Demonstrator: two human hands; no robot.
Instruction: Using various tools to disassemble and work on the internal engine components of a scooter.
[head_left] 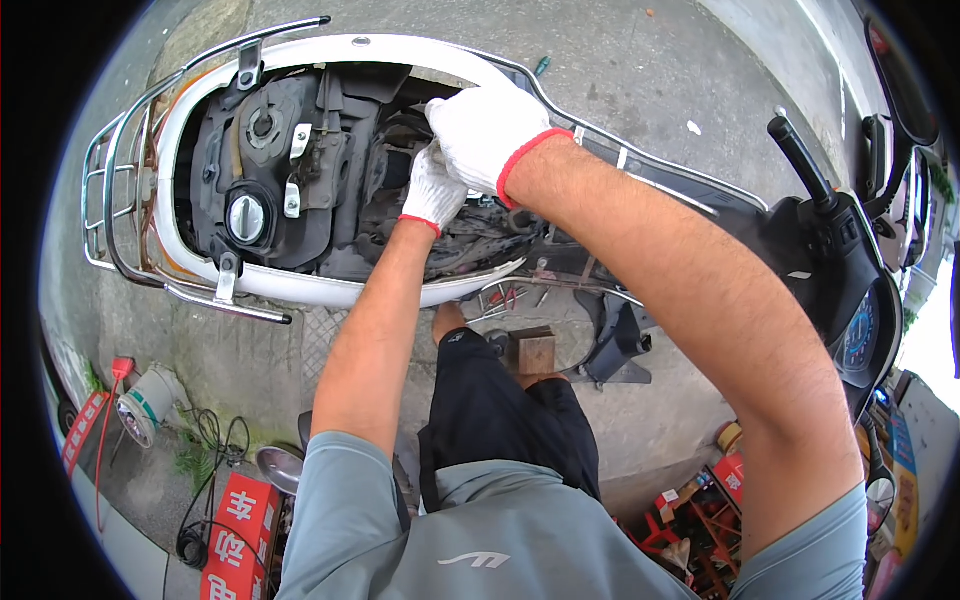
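A scooter with its seat off lies across the view, its white body panel (pixel 350 50) framing the exposed engine bay (pixel 390 225). At the left of that opening sit the black fuel tank (pixel 275 110) and a silver fuel cap (pixel 247 218). My left hand (pixel 435 190), in a white knit glove with a red cuff, is closed over the right part of the bay. Just beyond and partly over it, my gloved right hand (pixel 485 130) is also closed, the two hands touching. Whatever their fingers grip is hidden by the gloves.
A chrome rear rack (pixel 125 190) is at the left, handlebar grip (pixel 802 160) at the right. On the ground near my legs are hand tools (pixel 500 300), a wooden block (pixel 533 350) and a black plastic part (pixel 615 345). A white bucket (pixel 150 405) and red box (pixel 240 530) stand lower left.
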